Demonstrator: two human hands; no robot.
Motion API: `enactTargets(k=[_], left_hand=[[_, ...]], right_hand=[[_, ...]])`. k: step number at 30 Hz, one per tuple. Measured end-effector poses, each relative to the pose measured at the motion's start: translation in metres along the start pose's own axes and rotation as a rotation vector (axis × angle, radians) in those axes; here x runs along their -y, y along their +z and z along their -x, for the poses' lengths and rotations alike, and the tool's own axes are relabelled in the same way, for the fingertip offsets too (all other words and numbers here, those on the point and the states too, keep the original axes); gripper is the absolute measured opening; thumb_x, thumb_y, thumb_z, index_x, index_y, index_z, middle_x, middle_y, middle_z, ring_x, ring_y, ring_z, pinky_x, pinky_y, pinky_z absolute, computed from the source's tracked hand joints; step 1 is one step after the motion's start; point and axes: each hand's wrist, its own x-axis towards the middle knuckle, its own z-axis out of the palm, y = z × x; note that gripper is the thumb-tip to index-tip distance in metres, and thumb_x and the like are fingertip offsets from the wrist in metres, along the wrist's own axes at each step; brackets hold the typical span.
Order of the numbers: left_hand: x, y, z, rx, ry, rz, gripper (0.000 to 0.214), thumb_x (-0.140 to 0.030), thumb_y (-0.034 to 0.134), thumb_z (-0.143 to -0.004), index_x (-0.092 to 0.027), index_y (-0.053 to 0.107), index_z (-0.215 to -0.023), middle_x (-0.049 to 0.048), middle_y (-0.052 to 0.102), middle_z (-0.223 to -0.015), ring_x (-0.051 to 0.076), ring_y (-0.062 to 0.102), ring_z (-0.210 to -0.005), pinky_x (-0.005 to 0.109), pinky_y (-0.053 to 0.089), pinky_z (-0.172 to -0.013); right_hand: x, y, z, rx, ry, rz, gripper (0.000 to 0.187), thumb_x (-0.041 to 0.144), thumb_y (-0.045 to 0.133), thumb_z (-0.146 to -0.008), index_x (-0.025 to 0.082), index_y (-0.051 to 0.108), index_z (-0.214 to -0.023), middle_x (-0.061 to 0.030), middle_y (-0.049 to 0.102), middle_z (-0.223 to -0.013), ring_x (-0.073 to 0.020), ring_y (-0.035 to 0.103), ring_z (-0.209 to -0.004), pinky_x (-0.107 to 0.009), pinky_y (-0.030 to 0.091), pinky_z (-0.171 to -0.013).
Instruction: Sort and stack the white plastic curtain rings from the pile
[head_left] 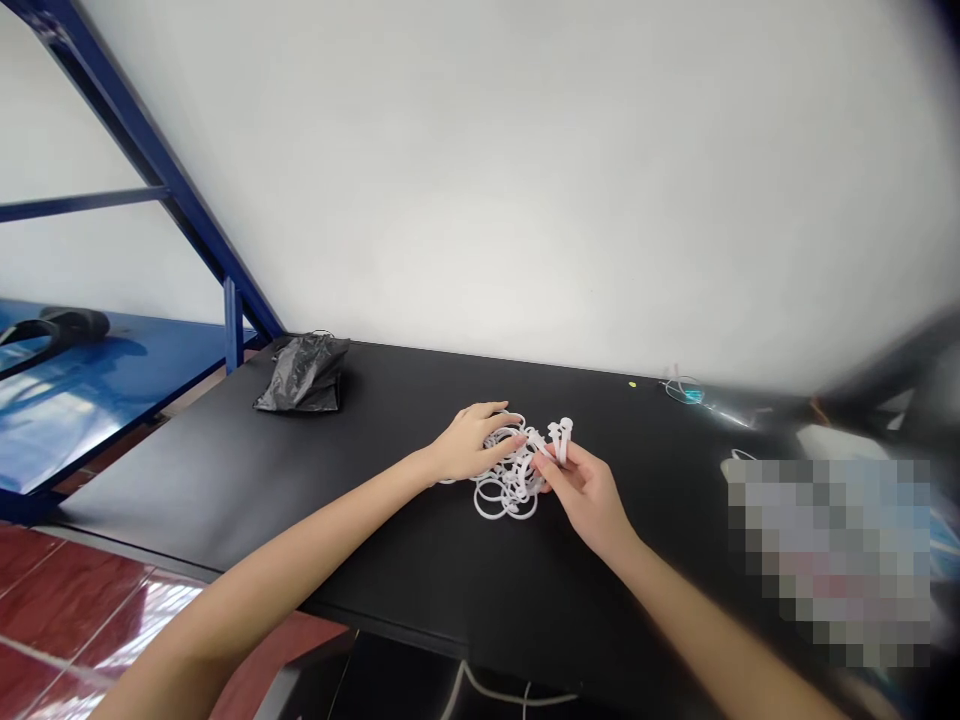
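Observation:
A loose heap of white plastic curtain rings (517,482) with knobbed ends lies on the black tabletop (397,405). Over the heap's left side rests my left hand (474,440), its fingers spread and touching the rings. My right hand (589,492) is closed at the heap's right edge. Between its thumb and fingers it pinches a few of the rings (561,438), whose knobbed ends stick up above the fingers. The left fingers hide part of the heap.
A black plastic bag (304,375) sits at the back left. Far right are a thin cable (681,392) and a pixelated patch (840,560). A blue metal frame (187,215) and blue table (82,410) stand left. A white wall (480,200) rises behind.

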Motion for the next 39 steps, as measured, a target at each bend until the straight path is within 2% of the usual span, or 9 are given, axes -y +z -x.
enactTargets(k=[7,11,15,21,26,29,31,35,39], left_hand=[[0.000,-0.007,-0.001,-0.174,-0.216,0.704,0.045,-0.048,0.032,-0.099,-0.022,0.062,-0.120,0.0049,0.060,-0.134,0.022,0.051,-0.130,0.039,0.036,-0.114],[0.015,-0.021,0.013,-0.244,-0.268,0.618,0.037,-0.045,0.048,-0.093,-0.020,0.065,-0.114,0.0054,0.064,-0.128,0.025,0.051,-0.128,0.042,0.033,-0.114],[0.016,-0.015,0.024,-0.216,-0.268,0.601,0.041,-0.047,0.043,-0.095,-0.020,0.063,-0.119,0.0050,0.063,-0.129,0.024,0.052,-0.126,0.041,0.035,-0.113],[0.001,-0.003,0.027,-0.120,-0.262,0.762,0.045,-0.052,0.036,-0.098,-0.024,0.058,-0.126,0.0018,0.055,-0.140,0.021,0.043,-0.136,0.038,0.030,-0.118],[-0.001,-0.010,0.034,-0.129,-0.207,0.579,0.048,-0.054,0.038,-0.096,-0.023,0.055,-0.128,0.0050,0.052,-0.142,0.026,0.041,-0.138,0.043,0.030,-0.117],[0.003,-0.008,0.037,-0.095,-0.078,0.305,0.063,-0.061,0.053,-0.087,-0.024,0.048,-0.137,0.0086,0.038,-0.153,0.031,0.024,-0.146,0.050,0.024,-0.119],[0.006,-0.005,0.038,-0.040,-0.006,0.147,0.079,-0.066,0.062,-0.078,-0.024,0.041,-0.142,0.0112,0.030,-0.157,0.034,0.016,-0.148,0.055,0.018,-0.119],[0.008,0.001,0.037,0.059,0.081,0.017,0.084,-0.069,0.062,-0.077,-0.025,0.038,-0.145,0.0136,0.031,-0.156,0.035,0.028,-0.144,0.060,0.014,-0.118],[0.006,0.003,0.036,0.020,0.086,0.038,0.071,-0.062,0.058,-0.084,-0.024,0.043,-0.141,0.0134,0.038,-0.152,0.032,0.036,-0.139,0.054,0.025,-0.116]], right_hand=[[0.000,-0.007,0.000,-0.087,-0.343,0.421,0.032,0.030,0.056,-0.091,0.020,0.043,-0.064,0.0013,0.045,-0.068,-0.0105,0.044,-0.056,-0.024,0.039,-0.049],[-0.001,-0.007,0.000,-0.102,-0.483,0.544,0.025,0.024,0.057,-0.091,0.020,0.048,-0.068,-0.0004,0.053,-0.072,-0.0096,0.042,-0.053,-0.025,0.040,-0.048],[-0.003,-0.005,0.001,-0.050,-0.563,0.526,0.003,0.021,0.061,-0.088,0.019,0.059,-0.087,-0.0044,0.064,-0.088,-0.0100,0.053,-0.057,-0.024,0.045,-0.048],[-0.002,-0.001,0.002,-0.009,-0.612,0.431,0.020,0.019,0.065,-0.086,0.022,0.064,-0.106,-0.0069,0.068,-0.102,-0.0120,0.060,-0.061,-0.024,0.050,-0.045],[0.001,0.000,0.003,-0.083,-0.661,0.446,0.017,0.018,0.066,-0.084,0.023,0.065,-0.101,-0.0070,0.070,-0.102,-0.0147,0.062,-0.066,-0.027,0.052,-0.049],[-0.001,-0.002,0.002,-0.152,-0.619,0.557,0.027,0.027,0.070,-0.082,0.024,0.064,-0.108,-0.0107,0.065,-0.119,-0.0257,0.064,-0.101,-0.039,0.059,-0.076],[-0.006,-0.003,0.001,-0.090,-0.514,0.655,0.047,0.036,0.071,-0.081,0.024,0.057,-0.125,-0.0134,0.054,-0.138,-0.0334,0.051,-0.126,-0.052,0.051,-0.097],[-0.020,-0.001,-0.004,0.090,-0.343,0.720,0.066,0.043,0.067,-0.083,0.023,0.043,-0.141,-0.0142,0.041,-0.150,-0.0352,0.035,-0.140,-0.058,0.038,-0.110],[-0.026,0.002,-0.008,0.057,-0.322,0.660,0.055,0.038,0.063,-0.087,0.024,0.047,-0.137,-0.0126,0.052,-0.141,-0.0305,0.045,-0.134,-0.052,0.042,-0.109]])
